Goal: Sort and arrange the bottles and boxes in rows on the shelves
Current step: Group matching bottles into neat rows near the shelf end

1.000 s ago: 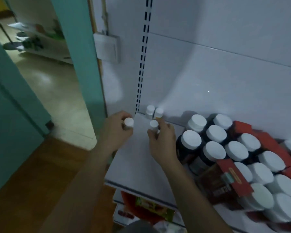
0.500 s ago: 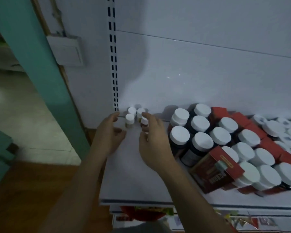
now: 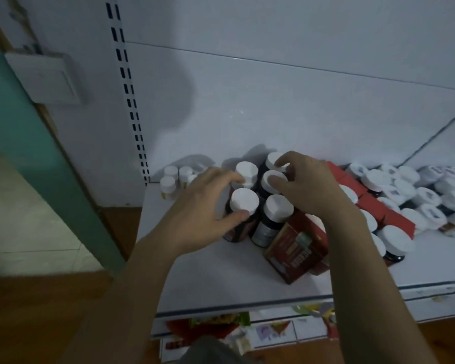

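Both hands are at a cluster of dark, white-capped bottles on the white shelf (image 3: 216, 274). The left hand (image 3: 202, 208) is curled round the nearest bottle (image 3: 244, 201) of the cluster: its thumb sits against the near edge of the cap and its fingers arch over the far side, close to the bottle behind (image 3: 246, 170). The right hand (image 3: 309, 187) arches over the back of the same cluster with bent fingers. Its thumb lies on the cap of a rear bottle (image 3: 268, 176), and a fingertip reaches the cap of the farthest bottle (image 3: 271, 160). Whether this hand actually grasps either one cannot be told. Between the two hands, just below the right thumb, a fourth bottle (image 3: 277, 209) stands upright and untouched.

Under the right wrist a red box (image 3: 296, 248) lies tilted on the shelf, leaning against the bottles. Beyond the right hand are more red boxes (image 3: 373, 203), and past them a crowd of white-capped jars (image 3: 426, 195). One more dark bottle (image 3: 397, 239) stands to the right of the right forearm.

To the left of the left hand, at the back of the shelf, small white-capped vials (image 3: 168, 183) stand close together — one is partly hidden by the fingers. Behind them a slotted upright (image 3: 132, 109) runs up the white wall. Further left are a light switch (image 3: 44, 77) and a teal door frame (image 3: 37, 153). Below both forearms, coloured packets (image 3: 221, 321) show on a lower shelf.
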Demonstrator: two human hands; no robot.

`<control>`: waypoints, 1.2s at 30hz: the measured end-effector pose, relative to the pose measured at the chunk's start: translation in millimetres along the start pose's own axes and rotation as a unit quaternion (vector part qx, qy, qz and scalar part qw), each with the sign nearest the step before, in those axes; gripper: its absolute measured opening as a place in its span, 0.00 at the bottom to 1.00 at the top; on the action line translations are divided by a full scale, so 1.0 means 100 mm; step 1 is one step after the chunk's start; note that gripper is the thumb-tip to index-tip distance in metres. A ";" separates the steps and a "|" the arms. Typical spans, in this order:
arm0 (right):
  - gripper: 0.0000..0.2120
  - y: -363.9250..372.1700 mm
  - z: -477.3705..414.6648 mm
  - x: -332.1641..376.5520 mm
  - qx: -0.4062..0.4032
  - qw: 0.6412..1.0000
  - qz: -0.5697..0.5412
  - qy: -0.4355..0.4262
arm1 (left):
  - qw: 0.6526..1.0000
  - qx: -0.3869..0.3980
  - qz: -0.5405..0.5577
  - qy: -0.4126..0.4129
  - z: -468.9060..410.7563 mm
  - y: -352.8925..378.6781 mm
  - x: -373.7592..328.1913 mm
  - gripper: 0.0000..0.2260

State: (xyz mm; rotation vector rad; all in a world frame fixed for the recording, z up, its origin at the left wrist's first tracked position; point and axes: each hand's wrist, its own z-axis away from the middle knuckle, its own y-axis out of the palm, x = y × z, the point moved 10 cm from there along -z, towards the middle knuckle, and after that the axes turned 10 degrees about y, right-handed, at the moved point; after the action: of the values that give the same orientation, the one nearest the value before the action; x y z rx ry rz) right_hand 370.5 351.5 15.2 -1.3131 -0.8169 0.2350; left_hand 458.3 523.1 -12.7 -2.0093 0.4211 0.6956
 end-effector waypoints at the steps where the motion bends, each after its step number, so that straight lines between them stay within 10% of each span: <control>1: 0.19 0.06 -0.02 -0.01 0.023 1.000 0.004 0.009 | 1.000 0.012 0.005 0.010 -0.02 0.13 -0.05 0.17; 11: 0.18 0.11 -0.06 0.09 0.026 0.999 0.037 0.020 | 0.995 -0.068 0.067 -0.018 0.08 0.35 0.07 0.15; 18: 0.20 -0.42 0.03 0.08 -0.082 0.982 -0.168 -0.040 | 0.938 -0.302 0.107 -0.132 0.45 -0.19 0.26 0.15; 27: 0.16 -1.00 0.24 -1.20 -0.094 0.787 -0.609 0.021 | 0.769 -0.554 0.293 -0.123 0.53 -0.46 -0.64 0.05; 31: 0.06 -1.33 0.43 -2.32 -0.142 0.705 -0.693 0.057 | 0.771 -0.528 0.353 -0.047 0.14 0.08 -1.37 0.07; 36: 0.18 -1.56 0.78 -4.06 -0.206 0.636 -0.722 0.179 | 0.742 -0.442 0.502 -0.044 -0.50 1.40 -1.95 0.24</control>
State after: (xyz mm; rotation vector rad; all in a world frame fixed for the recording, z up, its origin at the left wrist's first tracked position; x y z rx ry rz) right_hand -11.3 130.2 -0.6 -0.6733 -1.3614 -1.5346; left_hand 245.0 412.8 35.4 -2.4930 1.3653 1.9410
